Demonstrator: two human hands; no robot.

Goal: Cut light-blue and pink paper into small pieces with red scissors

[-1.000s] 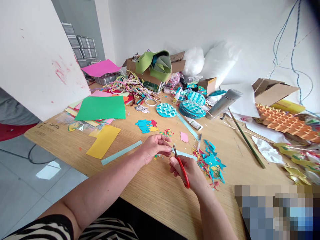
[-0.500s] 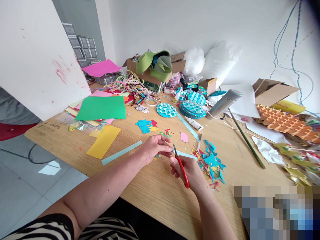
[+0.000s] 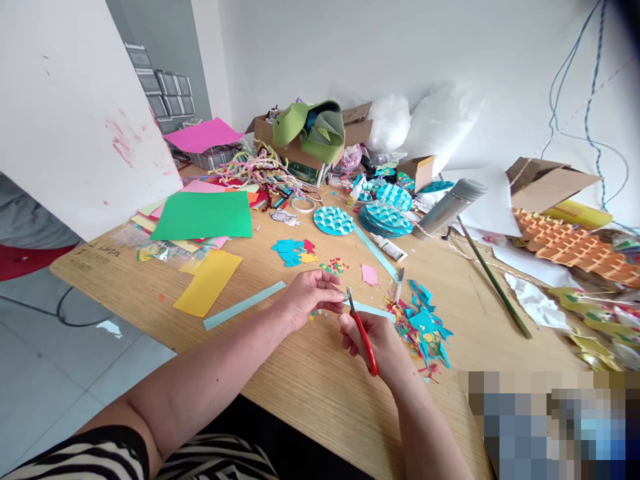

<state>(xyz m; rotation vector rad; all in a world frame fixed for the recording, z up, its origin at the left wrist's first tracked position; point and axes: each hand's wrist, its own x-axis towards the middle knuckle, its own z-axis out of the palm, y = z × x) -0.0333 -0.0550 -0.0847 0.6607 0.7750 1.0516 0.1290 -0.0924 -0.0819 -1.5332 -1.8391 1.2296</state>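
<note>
My right hand grips red-handled scissors, blades pointing up and away from me. Opposite it, my left hand pinches a small bluish piece of paper, mostly hidden by the fingers, right at the scissor tips. Behind my right hand lies a light blue paper strip; a second pale blue strip is left of my left hand. Tiny coloured paper bits lie just beyond the fingers, near blue fish-like cutouts.
Blue paper scraps pile up right of my right hand, beside a pen. Farther back are a glue tube, blue wavy discs, and a grey flask. Green and yellow sheets lie left.
Hardly anything differs. The scissor blades look slightly closer together at the paper piece; both hands stay in about the same place.
</note>
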